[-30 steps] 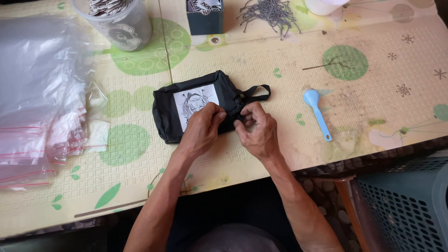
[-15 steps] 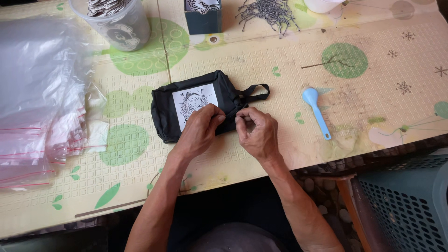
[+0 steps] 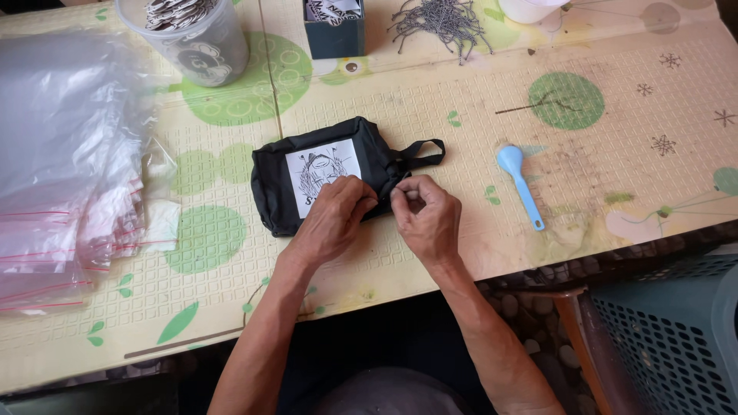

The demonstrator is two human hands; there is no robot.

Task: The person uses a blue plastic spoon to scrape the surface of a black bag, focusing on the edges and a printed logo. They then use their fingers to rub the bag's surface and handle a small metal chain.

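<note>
A small black pouch [image 3: 277, 184] with a white printed patch and a side loop strap [image 3: 427, 154] lies flat on the table [image 3: 600, 169]. My left hand [image 3: 334, 219] rests on the pouch's near right corner, fingers curled and pinching its edge. Right beside it, my right hand [image 3: 427, 219] pinches something small at the same corner; the fingers hide what it is. The two hands almost touch.
A stack of clear zip bags [image 3: 61, 169] covers the left side. At the back stand a clear plastic tub of round badges [image 3: 196, 38], a dark box [image 3: 334, 27] and a pile of metal ball chains [image 3: 446, 19]. A light blue spoon [image 3: 519, 184] lies right of the pouch. A teal basket [image 3: 661, 338] sits lower right.
Both hands stay at the pouch's right corner with only small finger movements. The pouch has not shifted.
</note>
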